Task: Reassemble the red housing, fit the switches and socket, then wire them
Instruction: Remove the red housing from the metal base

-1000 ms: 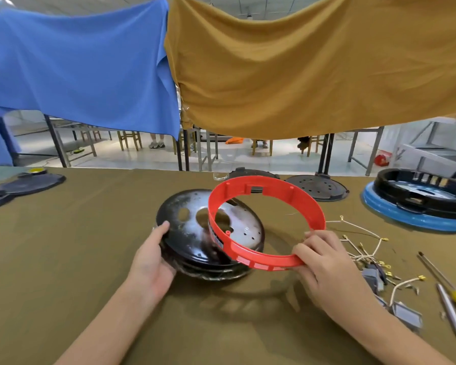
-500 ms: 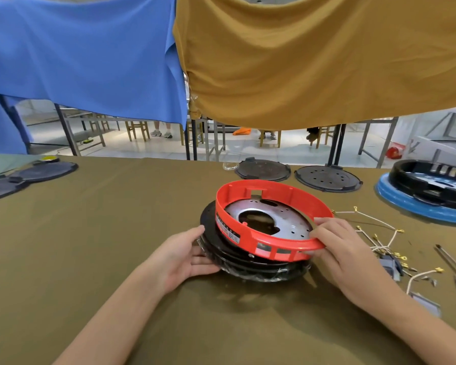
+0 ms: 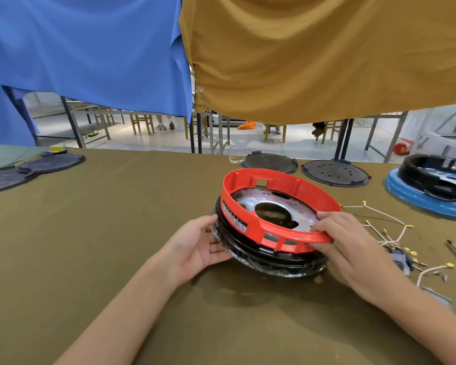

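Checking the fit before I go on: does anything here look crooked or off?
Yes. The red ring sits tilted on the black base, its near-right rim lifted where the right hand pinches it. The base itself is tipped, held by the left hand. Loose wires lie tangled to the right.

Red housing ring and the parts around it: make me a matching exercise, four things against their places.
Things:
1. red housing ring
2. left hand
3. white wires
4. blue-rimmed base

Places:
A. far right of the table
B. loose on the cloth, right of the right hand
C. on the black base's left edge
D. atop the black base

Pairs: 1-D, 2-C, 3-B, 4-A
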`<state>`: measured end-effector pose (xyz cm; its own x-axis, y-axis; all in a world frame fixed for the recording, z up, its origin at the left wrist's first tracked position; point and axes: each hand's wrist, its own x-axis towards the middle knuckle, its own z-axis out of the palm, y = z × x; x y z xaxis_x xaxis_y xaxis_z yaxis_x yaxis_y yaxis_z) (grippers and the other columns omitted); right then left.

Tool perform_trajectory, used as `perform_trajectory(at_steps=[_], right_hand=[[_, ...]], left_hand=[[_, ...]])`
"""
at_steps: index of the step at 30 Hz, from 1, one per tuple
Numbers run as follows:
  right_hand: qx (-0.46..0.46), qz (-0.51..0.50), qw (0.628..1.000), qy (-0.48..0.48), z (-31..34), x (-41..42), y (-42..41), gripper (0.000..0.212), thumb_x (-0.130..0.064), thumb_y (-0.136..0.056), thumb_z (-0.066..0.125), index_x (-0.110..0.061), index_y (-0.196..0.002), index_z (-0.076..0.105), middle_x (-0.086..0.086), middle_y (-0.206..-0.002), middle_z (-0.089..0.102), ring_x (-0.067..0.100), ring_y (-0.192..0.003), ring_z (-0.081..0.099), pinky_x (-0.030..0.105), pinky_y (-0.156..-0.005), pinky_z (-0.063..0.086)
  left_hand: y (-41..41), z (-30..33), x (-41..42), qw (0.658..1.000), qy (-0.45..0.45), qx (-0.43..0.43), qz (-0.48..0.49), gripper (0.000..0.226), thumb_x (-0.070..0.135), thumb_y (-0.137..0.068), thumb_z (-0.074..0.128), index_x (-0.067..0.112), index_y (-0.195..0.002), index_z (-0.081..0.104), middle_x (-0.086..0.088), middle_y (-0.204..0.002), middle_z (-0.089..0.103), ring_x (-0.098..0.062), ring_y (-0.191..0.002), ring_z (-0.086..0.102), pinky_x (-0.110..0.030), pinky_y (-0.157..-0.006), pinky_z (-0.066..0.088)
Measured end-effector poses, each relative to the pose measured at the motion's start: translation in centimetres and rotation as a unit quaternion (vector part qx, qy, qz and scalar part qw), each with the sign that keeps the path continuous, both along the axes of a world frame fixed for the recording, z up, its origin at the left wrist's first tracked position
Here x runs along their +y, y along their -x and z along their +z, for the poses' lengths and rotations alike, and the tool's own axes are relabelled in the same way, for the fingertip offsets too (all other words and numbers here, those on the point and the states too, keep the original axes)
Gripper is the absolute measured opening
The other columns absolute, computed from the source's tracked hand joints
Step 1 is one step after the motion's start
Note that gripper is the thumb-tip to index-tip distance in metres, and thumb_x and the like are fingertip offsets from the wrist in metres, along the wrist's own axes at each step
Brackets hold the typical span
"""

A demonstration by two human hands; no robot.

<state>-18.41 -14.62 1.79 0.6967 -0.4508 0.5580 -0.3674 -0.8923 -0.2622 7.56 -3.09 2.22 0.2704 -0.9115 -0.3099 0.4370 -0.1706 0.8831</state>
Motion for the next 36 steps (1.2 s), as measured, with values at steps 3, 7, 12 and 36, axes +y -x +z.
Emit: perform_trajectory(at_steps=[3,7,12,36], right_hand=[[0.000,0.000,1.000,-0.002,0.0,0.1,-0.1,0.036,-0.039,-0.092,0.049,-0.011,-0.104,0.067,-0.005,-0.104,0.063,0.015,-0.120,0.048,0.018,-0.099,0.030],[0.006,0.003,1.000,0.008,-0.2,0.3,-0.2,0.037,-0.042,-0.092,0.049,-0.012,-0.105,0.067,-0.006,-0.105,0.063,0.015,-0.119,0.047,0.017,-0.099,0.030],[0.014,0.004,1.000,0.012,-0.3,0.3,0.0,0.035,-0.040,-0.093,0.049,-0.013,-0.106,0.066,-0.007,-0.105,0.062,0.016,-0.118,0.050,0.027,-0.099,0.039],[0.044,0.080,0.996,-0.009,-0.1,-0.7,0.6,0.034,0.016,-0.082,0.052,-0.009,-0.097,0.068,-0.002,-0.110,0.059,0.020,-0.119,0.052,0.033,-0.097,0.045]], left_hand=[[0.1,-0.1,-0.2,1.000,0.015,0.013,-0.002,0.027,0.026,-0.102,0.041,0.009,-0.095,0.061,-0.008,-0.072,0.070,-0.021,-0.064,0.070,-0.032,-0.063,0.060],[0.2,-0.5,-0.4,0.999,0.039,0.036,-0.002,0.039,0.041,-0.100,0.044,0.007,-0.097,0.063,-0.012,-0.079,0.072,-0.024,-0.068,0.072,-0.033,-0.063,0.060],[0.5,-0.7,-0.6,0.997,0.058,0.044,-0.010,0.048,0.053,-0.082,0.059,0.009,-0.100,0.067,-0.010,-0.081,0.073,-0.023,-0.069,0.072,-0.032,-0.063,0.059],[1.0,-0.2,0.1,0.993,0.115,-0.009,0.006,0.046,0.056,-0.086,0.060,0.023,-0.113,0.075,-0.009,-0.118,0.072,-0.024,-0.105,0.071,-0.034,-0.071,0.059]])
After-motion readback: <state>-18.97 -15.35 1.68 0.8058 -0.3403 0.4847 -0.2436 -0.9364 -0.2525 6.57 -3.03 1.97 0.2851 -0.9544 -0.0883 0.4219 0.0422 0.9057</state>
